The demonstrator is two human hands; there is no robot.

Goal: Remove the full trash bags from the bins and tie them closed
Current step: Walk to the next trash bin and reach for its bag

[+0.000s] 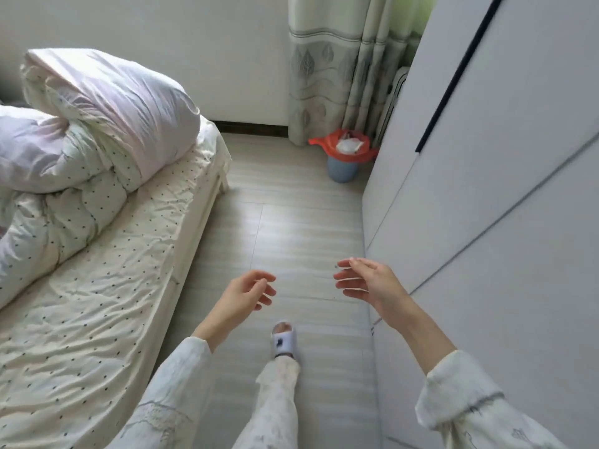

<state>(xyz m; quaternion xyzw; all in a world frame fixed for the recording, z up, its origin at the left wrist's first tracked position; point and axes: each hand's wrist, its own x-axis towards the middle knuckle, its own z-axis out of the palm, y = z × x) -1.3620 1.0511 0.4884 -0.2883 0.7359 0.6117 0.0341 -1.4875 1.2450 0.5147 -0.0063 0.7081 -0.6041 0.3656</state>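
Approach step: the left hand (246,294) and right hand (364,281) hang relaxed and empty, while the orange plastic trash bag (330,149) lining the small blue round bin (342,171) stands at 12 o'clock, well apart, requiring a closer walk before gripping its rim.

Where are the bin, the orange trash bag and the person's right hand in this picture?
bin (343,170): head view, on its blue side wall below the bag.
orange trash bag (327,150): head view, on the part folded over the bin's rim.
right hand (368,281): head view, on the middle of the hand.
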